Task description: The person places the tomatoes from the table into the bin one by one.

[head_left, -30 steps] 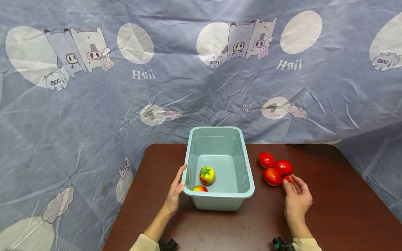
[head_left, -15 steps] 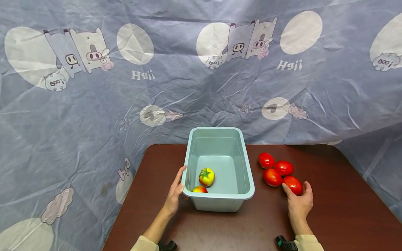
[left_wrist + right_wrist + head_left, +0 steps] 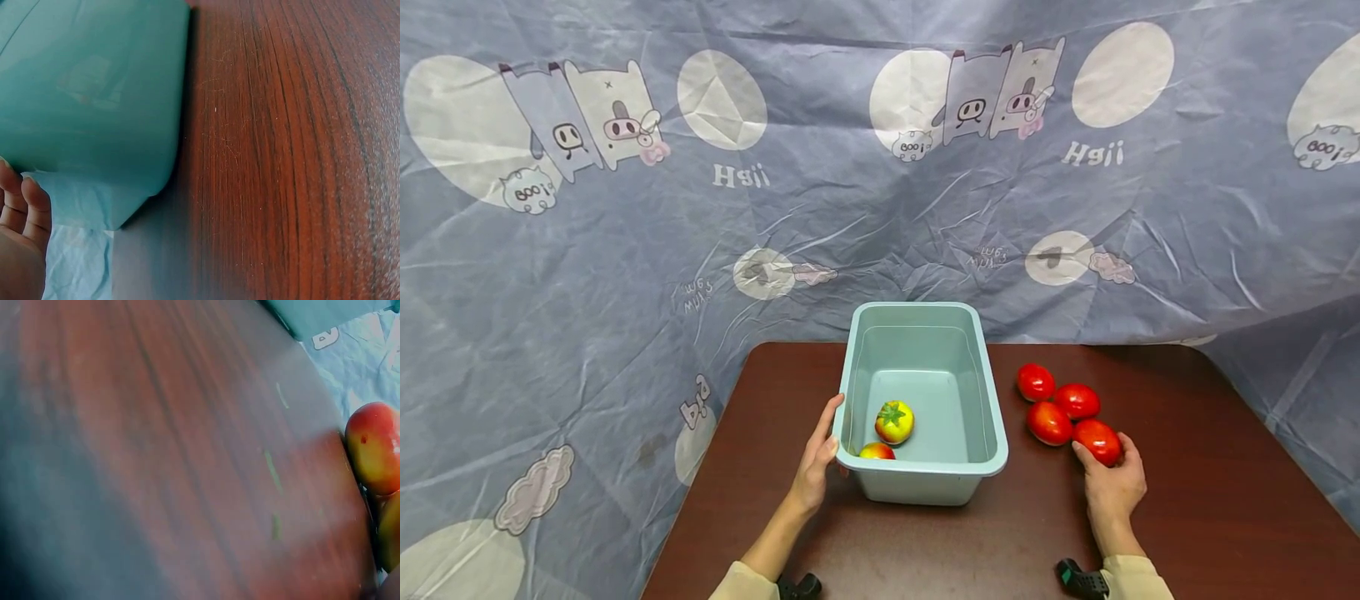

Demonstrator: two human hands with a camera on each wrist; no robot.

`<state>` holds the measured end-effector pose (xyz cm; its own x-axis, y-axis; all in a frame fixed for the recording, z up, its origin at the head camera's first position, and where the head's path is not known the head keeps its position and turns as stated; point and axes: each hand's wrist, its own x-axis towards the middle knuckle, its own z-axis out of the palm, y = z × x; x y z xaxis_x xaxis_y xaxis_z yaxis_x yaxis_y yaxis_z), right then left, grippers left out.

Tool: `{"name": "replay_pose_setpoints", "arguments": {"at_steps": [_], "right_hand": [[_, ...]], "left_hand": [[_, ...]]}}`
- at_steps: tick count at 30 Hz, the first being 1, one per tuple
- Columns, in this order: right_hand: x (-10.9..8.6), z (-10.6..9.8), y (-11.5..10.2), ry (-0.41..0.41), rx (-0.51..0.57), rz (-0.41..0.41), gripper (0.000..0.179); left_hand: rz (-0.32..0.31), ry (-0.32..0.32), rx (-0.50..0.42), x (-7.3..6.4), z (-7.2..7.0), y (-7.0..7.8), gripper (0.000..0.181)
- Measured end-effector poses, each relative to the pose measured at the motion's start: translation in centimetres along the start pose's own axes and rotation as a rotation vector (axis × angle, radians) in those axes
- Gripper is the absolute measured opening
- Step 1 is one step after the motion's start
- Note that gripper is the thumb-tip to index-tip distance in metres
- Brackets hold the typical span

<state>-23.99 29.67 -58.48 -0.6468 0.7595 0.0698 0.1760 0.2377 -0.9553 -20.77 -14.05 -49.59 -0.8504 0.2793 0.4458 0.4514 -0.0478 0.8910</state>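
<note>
A pale green-blue plastic bin (image 3: 925, 467) stands mid-table. My left hand (image 3: 812, 471) grips its rim at the near left corner, and its fingertips meet the outer wall in the left wrist view. Inside lie a yellow-and-red tomato (image 3: 894, 422) with a green leafy top and a second tomato (image 3: 877, 451), partly hidden by the near wall. My right hand (image 3: 1116, 487) holds a glossy red tomato (image 3: 1097, 442) between thumb and fingers, at table level. Close behind it sit three more red tomatoes (image 3: 1049, 423). Red-and-yellow tomato sides (image 3: 374, 447) show at the right wrist view's edge.
The dark brown wooden table (image 3: 970, 542) reaches back to a grey-blue printed cloth (image 3: 880, 208) hanging behind it. The bin's far end is near the table's back edge. Black wrist straps (image 3: 1082, 579) sit below the sleeves.
My right hand's fingers have moved from over the nearest red tomato to its right side, with the thumb on its left. That tomato now shows fully. The left hand and bin stay put.
</note>
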Motion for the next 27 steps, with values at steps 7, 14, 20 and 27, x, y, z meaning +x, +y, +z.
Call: {"name": "replay_pose_setpoints", "arguments": {"at_steps": [7, 14, 20, 27], "right_hand": [[0.1, -0.2, -0.1, 0.004, 0.058, 0.035, 0.075], [0.0, -0.6, -1.2, -0.018, 0.149, 0.053, 0.077], [-0.1, -1.0, -2.2, -0.035, 0.200, 0.053, 0.076], [-0.7, -1.1, -4.2, -0.108, 0.256, 0.064, 0.075]], "left_hand": [[-0.005, -0.003, 0.000, 0.0, -0.1, -0.1, 0.057], [-0.004, -0.002, -0.021, 0.0, 0.0, -0.2, 0.058], [-0.026, -0.004, -0.034, 0.0, 0.0, -0.1, 0.058], [-0.022, -0.006, -0.026, 0.0, -0.1, 0.1, 0.058]]}}
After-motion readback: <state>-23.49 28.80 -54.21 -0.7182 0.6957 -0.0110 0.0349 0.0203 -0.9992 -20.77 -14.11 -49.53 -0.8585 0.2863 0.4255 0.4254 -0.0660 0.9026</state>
